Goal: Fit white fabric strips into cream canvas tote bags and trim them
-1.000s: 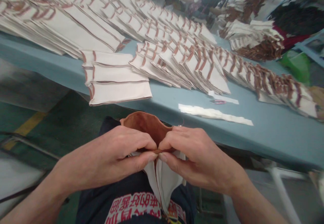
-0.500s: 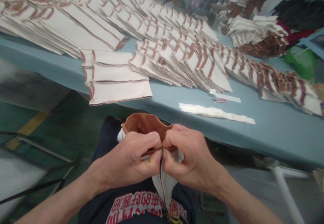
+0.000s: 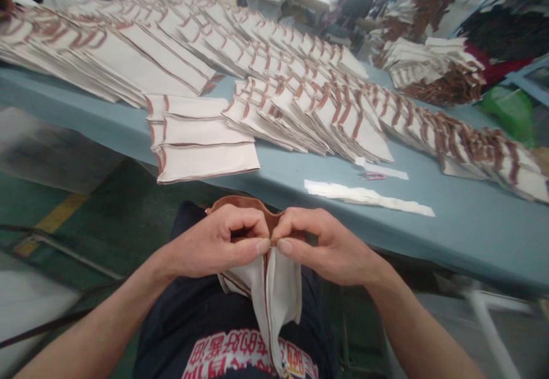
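A white boot shaft (image 3: 281, 296) with a tan-brown lining (image 3: 238, 202) lies over my lap, its brown-edged seam running down the middle toward me. My left hand (image 3: 227, 242) is closed and pinches the top edge just left of that seam. Close against it, my right hand (image 3: 328, 247) pinches the same edge on the right side. The two thumbs lie almost tip to tip over the seam. Behind my fingers, the far part of the opening shows only its brown rim.
On the blue-covered table (image 3: 278, 182), three flat white shafts (image 3: 208, 159) lie near the edge. Overlapping rows of similar pieces (image 3: 300, 99) spread behind them. White strips (image 3: 369, 194) and pink thread snips (image 3: 372, 176) lie at the near side. A metal frame (image 3: 489, 322) stands lower right.
Both hands have risen slightly and their thumbs have swung up to lie flatter along the edge. More of the white outer side now shows below them, and less of the brown inside.
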